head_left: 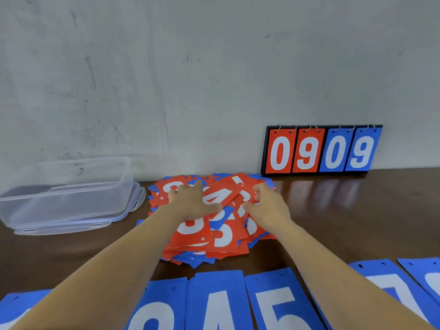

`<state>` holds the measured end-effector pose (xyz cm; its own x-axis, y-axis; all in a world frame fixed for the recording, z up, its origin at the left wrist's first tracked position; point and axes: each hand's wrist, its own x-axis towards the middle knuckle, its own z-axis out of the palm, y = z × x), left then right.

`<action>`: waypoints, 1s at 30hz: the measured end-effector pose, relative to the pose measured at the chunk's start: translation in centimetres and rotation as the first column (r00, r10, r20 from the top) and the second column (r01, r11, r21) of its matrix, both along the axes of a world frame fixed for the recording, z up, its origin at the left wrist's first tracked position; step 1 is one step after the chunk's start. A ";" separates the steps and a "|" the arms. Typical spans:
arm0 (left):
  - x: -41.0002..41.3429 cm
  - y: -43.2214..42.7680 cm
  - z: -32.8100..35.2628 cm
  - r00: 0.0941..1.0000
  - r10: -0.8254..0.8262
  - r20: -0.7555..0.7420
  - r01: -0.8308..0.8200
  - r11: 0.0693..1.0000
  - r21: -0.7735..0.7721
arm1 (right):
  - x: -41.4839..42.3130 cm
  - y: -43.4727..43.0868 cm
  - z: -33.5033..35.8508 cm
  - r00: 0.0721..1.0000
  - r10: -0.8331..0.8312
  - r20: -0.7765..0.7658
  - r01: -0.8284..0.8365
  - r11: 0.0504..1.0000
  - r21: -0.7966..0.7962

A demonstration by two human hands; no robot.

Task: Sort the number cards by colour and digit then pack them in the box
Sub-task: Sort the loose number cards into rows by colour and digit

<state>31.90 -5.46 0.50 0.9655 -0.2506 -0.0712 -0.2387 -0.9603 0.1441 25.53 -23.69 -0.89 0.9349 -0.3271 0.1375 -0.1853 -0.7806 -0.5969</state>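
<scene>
Nearest, flat blue cards (216, 303) with white digits 4, 5 and 7 lie in a row on the glossy desk (357, 215). Beyond, the left hand (192, 201) presses flat on a heap of red and blue cards (223, 236), beside a red 4 (219, 196). The right hand (269, 206) curls its fingers there, grip unclear. Farther left stands a clear plastic box (71, 201); right, a ring-bound scoreboard (321, 151) reads 0909.

A pale grey-white wall (190, 67) fills the upper half of the view. It is matte and marked with dark scuffs, smudges and thin scratches, heaviest toward the left. Below it runs a dark brown wooden table (381, 210), set right against the wall. Its glossy top catches soft, even light and shows faint pale reflections toward the right.
</scene>
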 end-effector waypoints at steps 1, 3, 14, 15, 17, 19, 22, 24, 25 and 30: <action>0.3 -0.2 -0.2 1.000 -0.017 0.011 0.016 0.999 0.047 | 0.3 0.0 -0.3 1.000 0.007 -0.009 -0.007 1.000 0.003; 0.4 -0.5 -0.5 0.996 -0.069 0.055 0.062 0.991 0.120 | 0.6 0.0 -0.9 0.999 0.028 -0.034 -0.029 1.000 -0.010; -0.5 -0.1 0.4 0.939 -0.089 0.333 0.114 0.992 -0.056 | -0.9 -1.1 -1.5 0.994 0.103 -0.048 -0.106 0.993 -0.055; -0.7 0.1 0.5 0.926 -0.069 0.372 0.115 0.988 -0.101 | -1.1 -1.1 -1.5 0.993 0.104 -0.057 -0.108 0.993 -0.055; -1.1 0.7 0.7 0.920 0.006 0.391 0.098 0.964 -0.246 | -1.6 -1.2 -1.3 0.991 0.112 -0.079 -0.116 0.992 -0.049; -1.5 1.5 1.0 0.944 0.119 0.308 0.045 0.878 -0.477 | -2.0 -1.1 -1.0 0.993 0.101 -0.065 -0.103 0.994 -0.024; -2.1 3.0 1.8 0.963 0.239 0.125 -0.067 0.663 -0.746 | -2.9 -0.3 -0.4 0.997 0.075 0.018 -0.075 0.997 -0.002; -2.8 4.5 2.3 0.958 0.280 0.058 -0.128 0.601 -0.789 | -3.5 0.7 -0.2 0.994 0.102 0.038 -0.103 0.994 0.024; -3.2 5.2 2.5 0.954 0.298 0.032 -0.156 0.586 -0.795 | -3.7 1.4 -0.1 0.992 0.120 0.036 -0.121 0.991 0.050; -5.1 9.3 3.4 0.921 0.385 -0.064 -0.264 0.493 -0.829 | -4.0 5.3 0.0 0.989 0.135 -0.053 -0.135 0.991 0.002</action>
<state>26.83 3.88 3.85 0.9755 0.1925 0.1063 -0.0078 -0.4529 0.8915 21.57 -18.35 -0.88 0.9766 -0.1970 0.0868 -0.1095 -0.8016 -0.5878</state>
